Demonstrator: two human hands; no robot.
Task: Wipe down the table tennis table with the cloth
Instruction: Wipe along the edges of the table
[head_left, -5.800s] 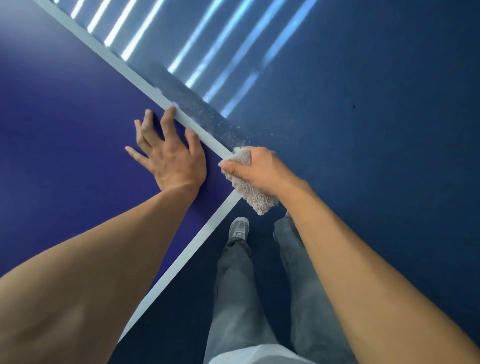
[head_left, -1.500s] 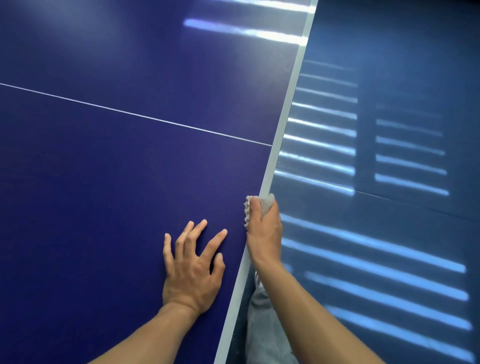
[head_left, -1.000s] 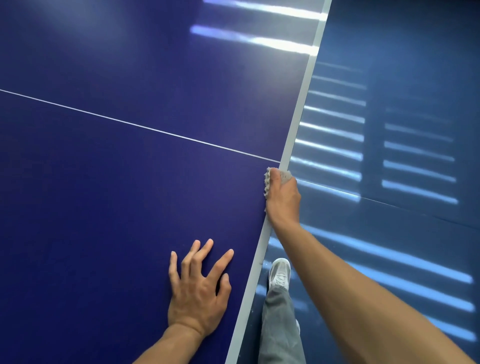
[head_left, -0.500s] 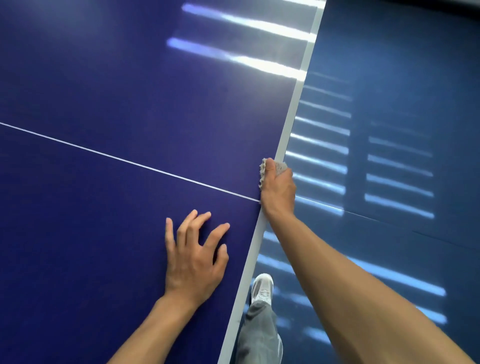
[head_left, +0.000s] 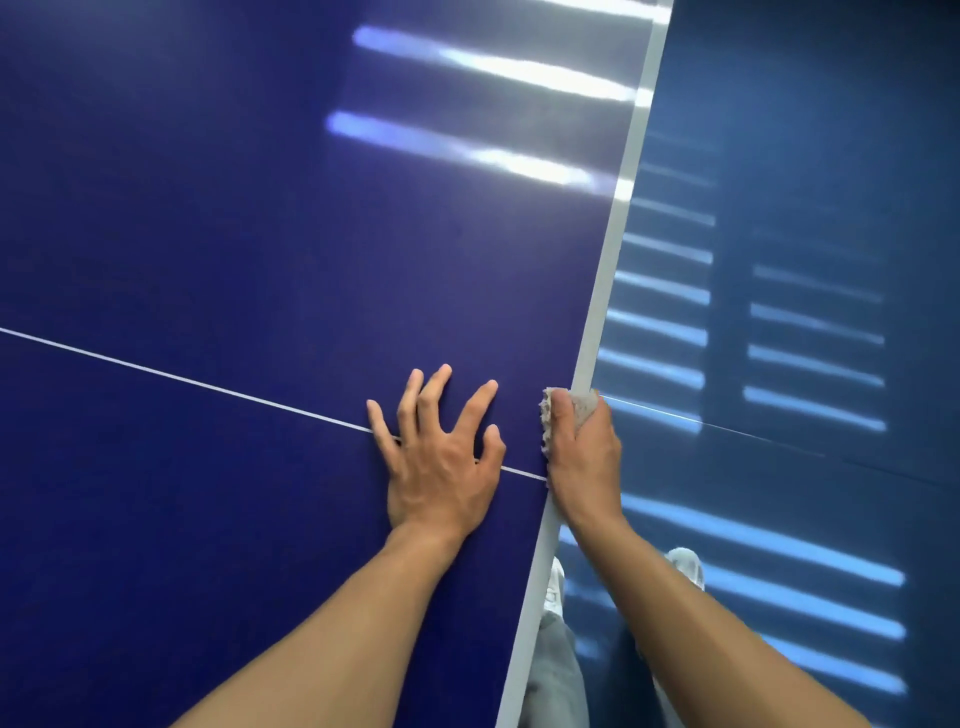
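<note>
my left hand (head_left: 441, 462) lies flat on the blue top of the table tennis table (head_left: 234, 208), fingers straight and spread wide, holding nothing. it sits near the table's right edge, and the palm covers a stretch of the thin white line (head_left: 182, 382) that runs across the top toward that edge.

my right hand (head_left: 584, 467) is just beside it, right on the table's right edge, curled tight around the cloth (head_left: 584, 402). the thumb lies on the top along the white border stripe (head_left: 618, 218), and the other fingers go down over the side where i cannot see them. the cloth is pale grey and nubbly (most of it is buried in my grip): a small bunch pokes out past the thumb tip, and a fuzzy fringe shows along the thumb's left side, against the blue top. the heel of this hand covers the spot where the thin line reaches the border stripe.

bars of light (head_left: 519, 73) lie across the far part of the top near the right edge, and more fall on the floor (head_left: 810, 156) beyond it. below the edge, at the near side, i see my grey trousers (head_left: 550, 680) and two pale shoes (head_left: 687, 564).
</note>
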